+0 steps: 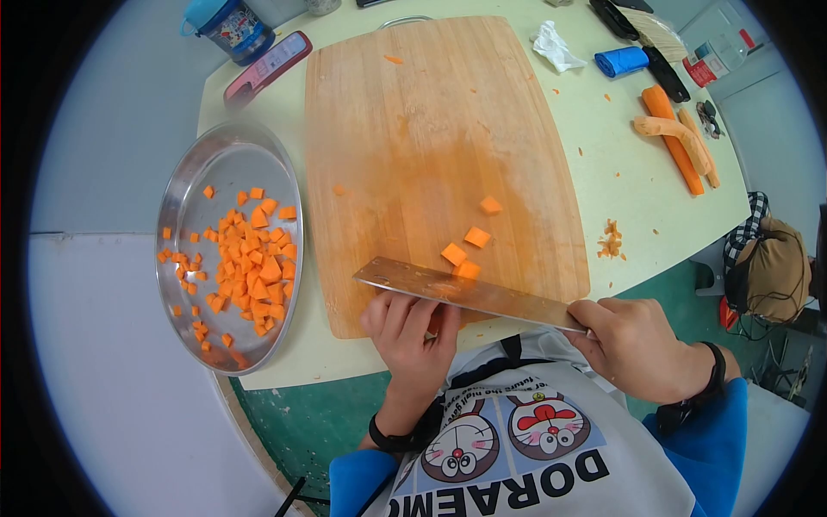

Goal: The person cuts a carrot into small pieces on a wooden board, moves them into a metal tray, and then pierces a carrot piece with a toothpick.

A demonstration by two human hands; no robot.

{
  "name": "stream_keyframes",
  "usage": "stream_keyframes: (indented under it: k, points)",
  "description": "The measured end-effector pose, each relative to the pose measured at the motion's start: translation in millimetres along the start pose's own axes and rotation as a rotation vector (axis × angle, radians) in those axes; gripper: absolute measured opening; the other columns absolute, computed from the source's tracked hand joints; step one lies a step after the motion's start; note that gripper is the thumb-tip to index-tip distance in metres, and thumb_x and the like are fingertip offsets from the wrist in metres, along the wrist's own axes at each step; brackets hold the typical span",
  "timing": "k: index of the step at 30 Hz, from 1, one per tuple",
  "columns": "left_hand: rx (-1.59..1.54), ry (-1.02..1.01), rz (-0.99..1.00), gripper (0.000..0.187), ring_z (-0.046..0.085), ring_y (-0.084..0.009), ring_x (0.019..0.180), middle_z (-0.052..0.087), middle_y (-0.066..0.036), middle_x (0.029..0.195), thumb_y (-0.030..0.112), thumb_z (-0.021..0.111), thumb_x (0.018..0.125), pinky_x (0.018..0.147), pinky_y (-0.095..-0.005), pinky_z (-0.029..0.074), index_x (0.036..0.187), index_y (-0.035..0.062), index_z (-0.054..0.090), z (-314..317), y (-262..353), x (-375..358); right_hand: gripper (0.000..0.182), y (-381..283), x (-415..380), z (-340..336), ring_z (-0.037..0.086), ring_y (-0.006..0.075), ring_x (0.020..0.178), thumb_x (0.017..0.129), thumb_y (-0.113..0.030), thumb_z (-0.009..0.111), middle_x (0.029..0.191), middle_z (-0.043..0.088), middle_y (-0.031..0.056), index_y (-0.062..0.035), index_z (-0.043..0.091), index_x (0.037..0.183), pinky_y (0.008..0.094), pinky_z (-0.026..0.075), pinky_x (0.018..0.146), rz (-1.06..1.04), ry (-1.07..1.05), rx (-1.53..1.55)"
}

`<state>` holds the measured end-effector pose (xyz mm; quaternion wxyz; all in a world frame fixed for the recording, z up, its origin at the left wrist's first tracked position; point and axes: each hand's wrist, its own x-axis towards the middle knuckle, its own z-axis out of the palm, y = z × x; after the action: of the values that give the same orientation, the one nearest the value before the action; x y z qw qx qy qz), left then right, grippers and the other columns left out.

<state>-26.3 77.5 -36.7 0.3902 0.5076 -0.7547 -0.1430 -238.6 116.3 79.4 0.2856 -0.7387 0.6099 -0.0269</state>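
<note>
My right hand is closed around the handle of a broad kitchen knife. The blade reaches left across the near part of a wooden cutting board, just beyond the fingers of my left hand. Those fingers are curled and pressed down at the board's near edge; an orange edge of a carrot piece shows beside them, mostly hidden by the hand and blade. On the far side of the blade lie several carrot cubes, one touching the knife.
Left of the board, an oval metal tray holds many carrot cubes. Carrots lie at the right, near a blue roll and crumpled tissue. A phone and blue bucket sit at the far left.
</note>
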Motion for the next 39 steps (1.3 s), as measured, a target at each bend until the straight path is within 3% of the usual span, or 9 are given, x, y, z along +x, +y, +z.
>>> stream_keyframes:
  k: [16,21,23,26,33,35,39]
  points:
    - [-0.024,0.012,-0.013,0.018,0.049,-0.0192,0.081,0.058,0.002,0.081,0.01,0.073,0.066,0.075,-0.0318,0.032,0.08,0.0112,0.063,0,2,0,0.02,-5,8,7,0.058,0.0314,0.049,0.079,-0.017,0.062,0.055,0.056,0.0154,0.0001,0.052,0.075,0.0375,0.047,0.045,0.043,-0.048,-0.073]
    - [-0.006,0.007,0.006,0.017,0.049,-0.0195,0.08,0.058,0.002,0.079,0.011,0.073,0.066,0.075,-0.0322,0.032,0.079,0.0114,0.062,-3,1,0,0.015,-14,12,2,0.06,0.0321,0.053,0.078,-0.012,0.059,0.058,0.058,0.0172,0.0015,0.053,0.075,0.0384,0.048,0.047,0.085,-0.099,-0.096]
    - [0.018,0.058,0.032,0.017,0.048,-0.0221,0.071,0.053,-0.002,0.067,0.003,0.072,0.064,0.07,-0.0327,0.035,0.072,0.0078,0.058,0,3,4,0.013,-13,13,1,0.061,0.0327,0.055,0.077,-0.011,0.058,0.059,0.058,0.0178,0.0021,0.053,0.076,0.0391,0.049,0.048,0.071,-0.096,-0.106]
    - [0.032,0.07,0.055,0.015,0.048,-0.0221,0.07,0.053,-0.002,0.066,0.003,0.071,0.066,0.069,-0.0324,0.035,0.074,0.0067,0.059,0,6,5,0.014,-11,13,-5,0.062,0.0338,0.059,0.076,-0.012,0.056,0.06,0.058,0.0188,0.0026,0.054,0.076,0.0409,0.05,0.052,0.031,-0.086,-0.04]
    - [-0.023,0.066,-0.002,0.012,0.05,-0.0228,0.072,0.054,-0.005,0.07,0.003,0.069,0.069,0.072,-0.032,0.038,0.077,0.005,0.061,-4,6,1,0.022,-15,0,-9,0.059,0.0345,0.056,0.084,-0.02,0.055,0.058,0.057,0.0177,0.0005,0.054,0.076,0.0418,0.048,0.05,0.041,-0.015,0.065]
    - [-0.066,0.079,-0.035,0.016,0.05,-0.024,0.082,0.057,-0.002,0.079,0.011,0.071,0.069,0.079,-0.0356,0.034,0.083,0.0091,0.064,-6,3,-2,0.023,-15,-4,-7,0.059,0.0341,0.055,0.084,-0.021,0.055,0.057,0.057,0.0171,-0.0001,0.054,0.076,0.0418,0.048,0.05,0.015,0.01,0.067]
    - [0.109,0.053,-0.013,0.016,0.049,-0.0235,0.087,0.055,-0.004,0.083,0.012,0.071,0.07,0.081,-0.0356,0.034,0.084,0.0099,0.064,-12,6,-3,0.024,-15,-4,0,0.058,0.0331,0.052,0.085,-0.022,0.056,0.056,0.056,0.0164,-0.0002,0.055,0.075,0.0402,0.048,0.049,0.041,0.101,0.063]
